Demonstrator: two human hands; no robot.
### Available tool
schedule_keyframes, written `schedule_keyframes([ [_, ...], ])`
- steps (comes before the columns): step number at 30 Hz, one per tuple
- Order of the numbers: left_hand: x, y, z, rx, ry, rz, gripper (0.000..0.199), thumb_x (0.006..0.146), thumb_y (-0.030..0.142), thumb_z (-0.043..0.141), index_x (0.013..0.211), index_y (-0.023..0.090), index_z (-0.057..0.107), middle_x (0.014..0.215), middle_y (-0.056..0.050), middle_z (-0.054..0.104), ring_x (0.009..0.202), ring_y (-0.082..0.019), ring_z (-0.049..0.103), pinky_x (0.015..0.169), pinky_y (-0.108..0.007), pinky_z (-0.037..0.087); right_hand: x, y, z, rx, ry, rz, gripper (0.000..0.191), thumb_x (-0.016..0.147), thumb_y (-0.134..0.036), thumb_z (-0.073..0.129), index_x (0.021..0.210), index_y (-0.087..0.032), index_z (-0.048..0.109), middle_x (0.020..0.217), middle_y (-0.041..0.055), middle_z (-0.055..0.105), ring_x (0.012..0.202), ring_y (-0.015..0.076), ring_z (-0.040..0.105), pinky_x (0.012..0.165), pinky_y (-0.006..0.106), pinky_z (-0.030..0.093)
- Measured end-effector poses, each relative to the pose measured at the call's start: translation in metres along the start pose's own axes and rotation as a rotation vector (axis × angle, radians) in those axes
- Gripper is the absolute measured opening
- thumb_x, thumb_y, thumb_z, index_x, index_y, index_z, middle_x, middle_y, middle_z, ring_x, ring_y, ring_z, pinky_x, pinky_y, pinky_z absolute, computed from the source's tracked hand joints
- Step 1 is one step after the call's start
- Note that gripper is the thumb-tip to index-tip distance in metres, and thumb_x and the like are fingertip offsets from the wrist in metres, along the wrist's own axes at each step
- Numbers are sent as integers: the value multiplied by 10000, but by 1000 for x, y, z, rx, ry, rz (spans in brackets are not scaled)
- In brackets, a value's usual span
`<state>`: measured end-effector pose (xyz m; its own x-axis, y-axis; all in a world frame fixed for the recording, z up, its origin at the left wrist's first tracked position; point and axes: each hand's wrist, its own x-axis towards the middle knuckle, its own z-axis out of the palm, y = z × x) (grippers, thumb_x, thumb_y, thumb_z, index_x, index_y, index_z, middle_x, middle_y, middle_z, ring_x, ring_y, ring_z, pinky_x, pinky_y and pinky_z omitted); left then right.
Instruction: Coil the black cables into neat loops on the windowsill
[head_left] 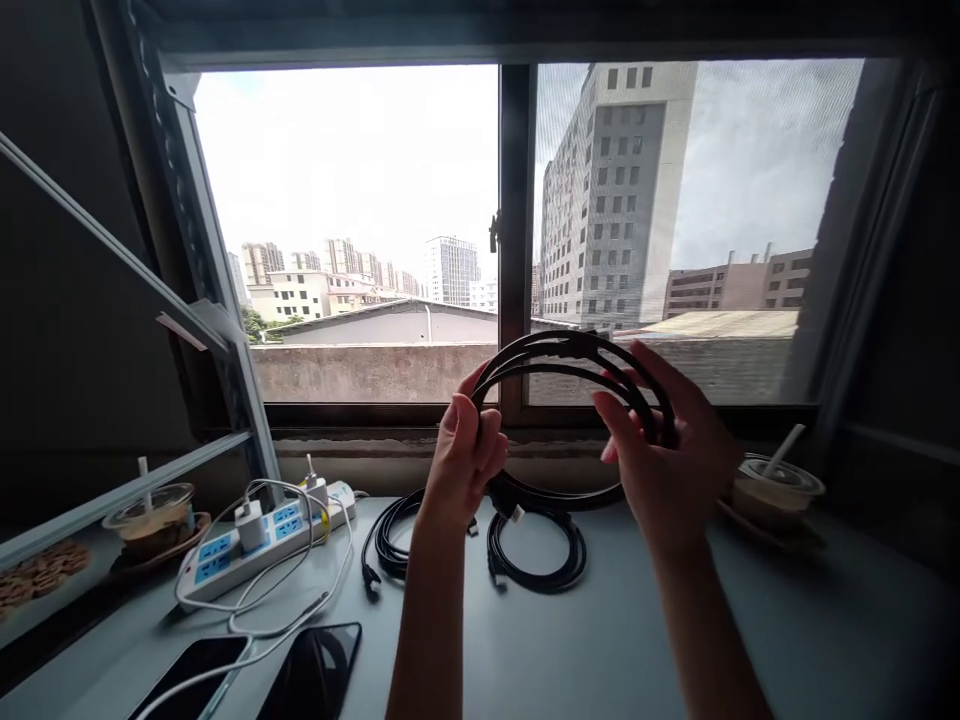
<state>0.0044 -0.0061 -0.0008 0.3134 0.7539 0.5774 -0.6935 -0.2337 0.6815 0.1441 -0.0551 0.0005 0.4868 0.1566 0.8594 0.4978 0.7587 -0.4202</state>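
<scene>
Above the table I hold up a loosely coiled black cable (pixel 574 346) between both hands. My left hand (pixel 469 450) is closed around the left side of the loops, thumb pressed on top. On the other side, my right hand (pixel 664 440) has its fingers behind the strands and its thumb in front, gripping them. A connector end (pixel 516 513) hangs near the bottom of the held loops. Below lie two more black cables, one coil (pixel 536 580) between my forearms and another coil (pixel 386 540) partly hidden by my left forearm.
A white power strip (pixel 270 545) with plugged-in chargers and a white cable (pixel 259 632) lies at left. Two dark phones (pixel 311 670) (pixel 191 675) rest at the front left. Drink cups stand at left (pixel 154 520) and right (pixel 776 490). Behind the table is a window (pixel 514 230).
</scene>
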Motion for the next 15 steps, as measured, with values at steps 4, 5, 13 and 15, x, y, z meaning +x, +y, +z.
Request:
schedule_keyframes([
  [4,2,0,9,73,124,35,329,783,517,559,764,189,569,409,96,284,308,-12,169,305,-153,77,2,12,-1,-38,31,-27,297,745,-275,683,1039,-284,649,873,-4,627,405,47,469,366,221,391],
  [5,2,0,11,98,141,39,351,776,507,576,675,175,524,408,92,289,309,-12,180,301,-154,79,3,14,-1,-28,32,-18,267,745,-283,681,1010,-269,652,879,-2,625,410,50,478,369,221,389],
  [13,-3,5,19,258,134,24,389,775,514,572,619,176,458,389,92,294,309,-19,185,296,-154,106,7,17,2,-22,0,51,192,779,-351,630,885,-196,588,774,5,607,397,60,466,358,202,345],
  [15,-5,6,22,281,125,29,411,782,516,560,593,175,432,383,88,300,308,-20,193,298,-158,117,7,16,-1,-17,-2,51,199,778,-351,631,906,-206,582,783,3,596,395,57,454,355,204,331],
])
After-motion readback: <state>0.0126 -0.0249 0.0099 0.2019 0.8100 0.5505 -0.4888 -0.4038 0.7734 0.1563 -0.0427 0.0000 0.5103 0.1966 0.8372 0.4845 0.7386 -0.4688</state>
